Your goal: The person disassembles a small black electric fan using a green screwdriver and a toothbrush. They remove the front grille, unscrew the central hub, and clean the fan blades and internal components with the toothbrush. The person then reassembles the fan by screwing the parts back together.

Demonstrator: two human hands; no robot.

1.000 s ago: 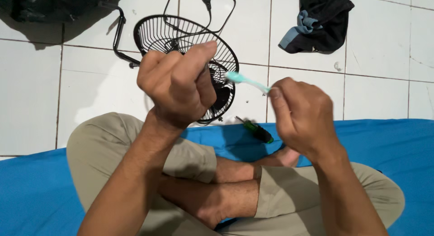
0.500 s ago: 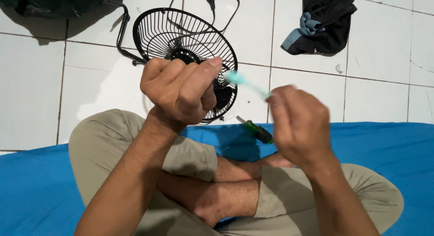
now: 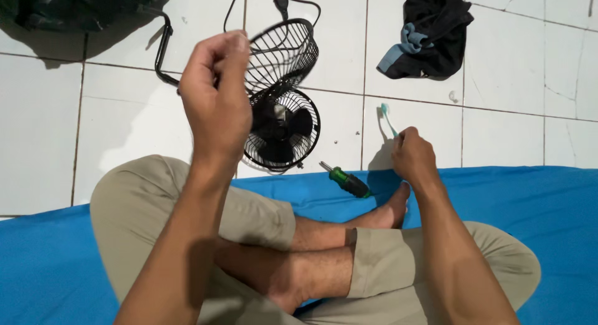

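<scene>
the left hand [image 3: 215, 94] is curled shut on the black wire fan guard [image 3: 283, 54], lifted just above the small fan [image 3: 281, 130]. the right hand [image 3: 412, 155] pinches the pale toothbrush [image 3: 387, 118] low on its handle, bristles beyond the fingertips on the tile; a firmer grip nearer the head would likely steady it, with the guard held level.

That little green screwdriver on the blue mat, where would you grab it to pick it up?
Grip the screwdriver by its thick green handle, coming from above with fingers across it. It lies flat and diagonal at the blue mat edge, its thin metal tip pointing up-left onto the tiles, so the handle is the widest, freest part.
</scene>
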